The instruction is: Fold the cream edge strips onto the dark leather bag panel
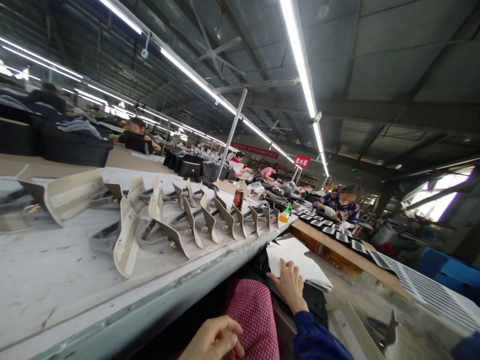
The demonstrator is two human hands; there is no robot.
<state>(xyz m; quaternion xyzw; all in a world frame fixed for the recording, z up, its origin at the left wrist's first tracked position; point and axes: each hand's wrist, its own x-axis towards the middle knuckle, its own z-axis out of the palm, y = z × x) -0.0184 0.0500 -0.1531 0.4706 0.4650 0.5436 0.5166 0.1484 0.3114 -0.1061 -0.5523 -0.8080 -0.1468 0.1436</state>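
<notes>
My right hand (290, 285), in a blue sleeve, reaches forward below the table edge. Its fingers lie stretched out on a stack of white sheets (303, 262), with nothing gripped. My left hand (214, 342) is at the bottom of the view with its fingers curled in. It rests beside a red checked cloth (252, 315) over my lap, and I see nothing in it. Above both hands runs the grey-white worktable (56, 270). Several beige flap pieces (165, 220) with metal clasps lie on it in overlapping rows.
A dark bottle (239, 196) and a small orange bottle (285, 215) stand further along the table. Black bins (73, 145) and bags sit at the back left. A seated person (343, 205) works at a wooden bench (337, 247) laid with dark cards; other people sit farther off.
</notes>
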